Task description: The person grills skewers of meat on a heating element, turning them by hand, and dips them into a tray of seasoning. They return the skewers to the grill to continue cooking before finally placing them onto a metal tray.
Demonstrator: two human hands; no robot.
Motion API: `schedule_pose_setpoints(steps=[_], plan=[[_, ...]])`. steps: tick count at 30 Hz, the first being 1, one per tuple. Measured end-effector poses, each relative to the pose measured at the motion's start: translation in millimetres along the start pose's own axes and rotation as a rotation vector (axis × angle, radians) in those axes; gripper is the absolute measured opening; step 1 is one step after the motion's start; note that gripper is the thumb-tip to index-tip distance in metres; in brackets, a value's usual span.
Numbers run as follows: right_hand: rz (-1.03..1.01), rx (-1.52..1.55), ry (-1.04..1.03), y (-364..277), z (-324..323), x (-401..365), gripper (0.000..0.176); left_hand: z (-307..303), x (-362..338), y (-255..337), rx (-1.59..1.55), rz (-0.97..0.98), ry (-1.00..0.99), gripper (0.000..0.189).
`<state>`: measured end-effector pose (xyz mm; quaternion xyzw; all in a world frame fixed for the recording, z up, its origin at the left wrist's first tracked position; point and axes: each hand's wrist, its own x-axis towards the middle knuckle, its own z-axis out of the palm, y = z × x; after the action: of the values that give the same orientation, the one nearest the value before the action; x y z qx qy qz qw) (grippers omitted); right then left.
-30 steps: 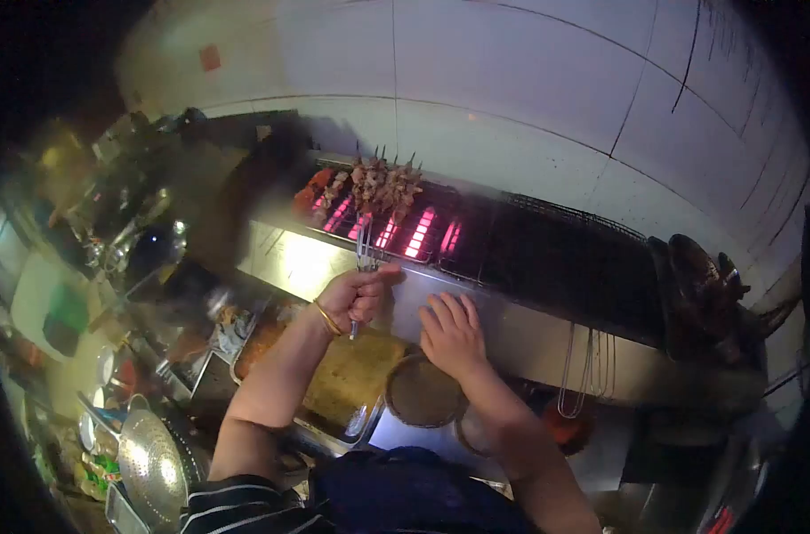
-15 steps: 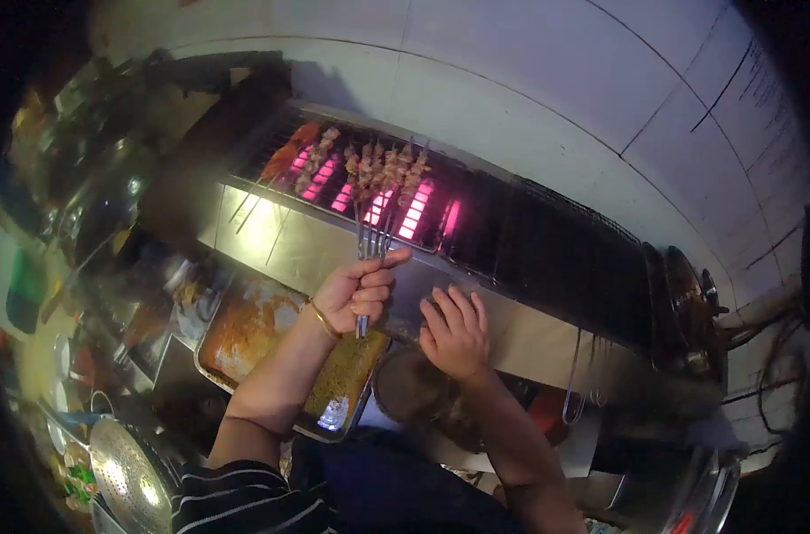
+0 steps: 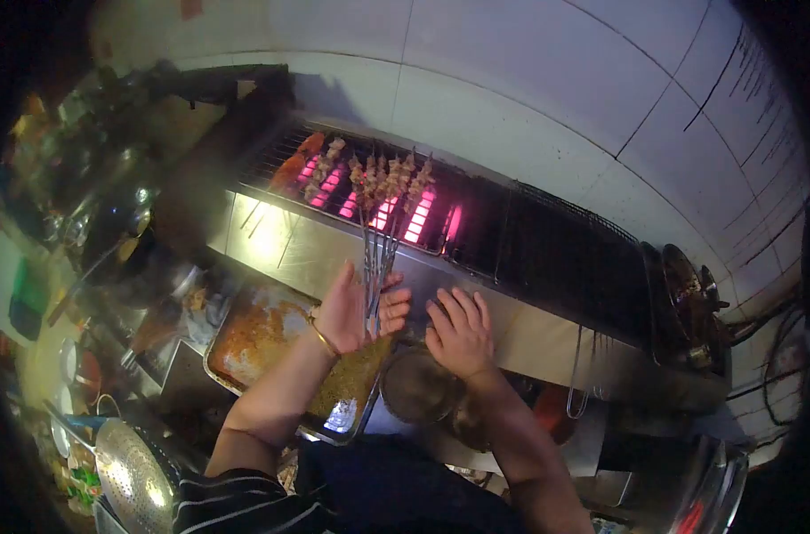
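A bunch of meat skewers (image 3: 391, 184) lies over the glowing part of the grill (image 3: 547, 245), with long metal handles pointing back toward me. My left hand (image 3: 341, 310) is palm up beneath those handles, fingers spread and unclosed; the handles cross over its palm and fingers. To its right, my right hand (image 3: 461, 336) lies palm down at the steel front ledge (image 3: 529, 334), fingers extended and holding nothing. Left of the bunch sit a lighter meat skewer (image 3: 325, 167) and a reddish-orange piece of food (image 3: 296, 165) on thin sticks.
Below my left arm is a metal tray (image 3: 347, 392) with orange and yellowish-green seasoning. A round dark pan (image 3: 420, 384) stands beside it. A perforated strainer (image 3: 133, 476) is at lower left. Metal tongs (image 3: 576, 383) hang from the ledge at right. A tiled wall (image 3: 511, 71) rises behind the grill.
My left hand has gone from gripping the skewer handles to lying unfolded under them, and the handles have fanned apart slightly. My right hand has hardly moved.
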<state>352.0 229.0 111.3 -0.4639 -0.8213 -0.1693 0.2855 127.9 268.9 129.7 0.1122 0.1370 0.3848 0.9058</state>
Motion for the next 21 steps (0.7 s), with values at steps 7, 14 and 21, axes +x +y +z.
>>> schedule_pose_setpoints(steps=[7,14,21], plan=[[0.0,0.011,0.041,1,3,-3,0.035,-74,-64,-119,0.091,-0.191,0.186,0.031],[0.007,0.038,0.05,2,6,-6,0.033,-39,-97,-174,1.36,-0.336,-0.058,0.042],[-0.005,-0.002,0.089,2,2,-7,0.029,-4,-104,-174,1.6,-0.4,-0.332,0.049]])
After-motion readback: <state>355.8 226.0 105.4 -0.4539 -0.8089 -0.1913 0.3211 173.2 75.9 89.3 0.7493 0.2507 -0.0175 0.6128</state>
